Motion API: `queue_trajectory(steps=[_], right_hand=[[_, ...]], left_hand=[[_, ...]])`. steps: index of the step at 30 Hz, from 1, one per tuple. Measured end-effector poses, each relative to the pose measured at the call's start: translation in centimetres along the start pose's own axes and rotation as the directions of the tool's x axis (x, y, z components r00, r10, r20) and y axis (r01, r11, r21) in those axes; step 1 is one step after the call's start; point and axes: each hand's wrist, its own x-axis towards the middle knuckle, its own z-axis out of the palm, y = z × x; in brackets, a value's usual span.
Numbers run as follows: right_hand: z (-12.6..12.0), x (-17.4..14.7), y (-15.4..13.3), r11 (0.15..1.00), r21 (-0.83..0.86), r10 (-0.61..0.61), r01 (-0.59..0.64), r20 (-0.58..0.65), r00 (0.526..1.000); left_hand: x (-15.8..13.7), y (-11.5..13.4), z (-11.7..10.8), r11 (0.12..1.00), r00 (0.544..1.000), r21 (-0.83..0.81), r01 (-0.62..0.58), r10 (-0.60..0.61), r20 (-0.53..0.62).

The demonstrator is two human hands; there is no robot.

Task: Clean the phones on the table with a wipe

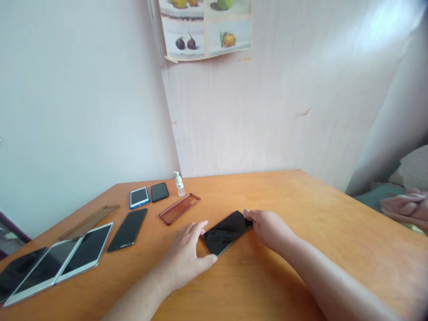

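Note:
A black smartphone (227,232) is in front of me, screen up, at a slant on or just above the table. My right hand (269,227) grips its right end, thumb on the top edge and the other fingers hidden beneath. At the left end, my left hand (187,254) spans the short side, its thumb at the near corner and its index finger by the far corner. Just beyond my left hand lies a reddish see-through phone case (179,208). To its left rests another black phone (127,229) with a worn lower edge.
On the wooden table (301,200), several devices lie to the left: two white tablets (88,249), a dark tablet (20,269), a blue-edged phone (139,196) and a small black phone (160,191). A brown clear case (90,221) overlaps a tablet. A pump bottle (179,185) stands near the wall.

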Motion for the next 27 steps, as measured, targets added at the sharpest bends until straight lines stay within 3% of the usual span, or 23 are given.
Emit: queue_trajectory(steps=[4,10,13,20,27], right_hand=[[0.1,1.0,1.4,0.988,0.107,0.118,-0.109,-0.076,0.99],[0.5,1.8,1.9,0.95,0.221,0.245,-0.221,-0.088,0.966],[0.1,1.6,1.8,0.952,0.222,0.228,-0.211,-0.054,0.972],[-1.4,0.2,1.7,0.984,0.165,0.056,-0.061,0.033,0.998],[-1.2,1.1,2.1,0.971,0.217,0.134,-0.102,-0.139,0.981]], left_hand=[[-0.1,0.2,-0.2,0.998,0.997,0.016,-0.069,0.068,0.035],[0.0,-0.2,0.0,0.991,0.992,0.056,-0.123,0.122,0.006],[0.1,0.1,0.0,0.983,0.99,0.122,-0.139,0.141,-0.006],[0.4,0.9,-0.5,0.954,0.981,0.232,-0.19,0.192,0.018],[0.8,0.1,-0.3,0.916,0.975,0.351,-0.195,0.219,-0.029]])
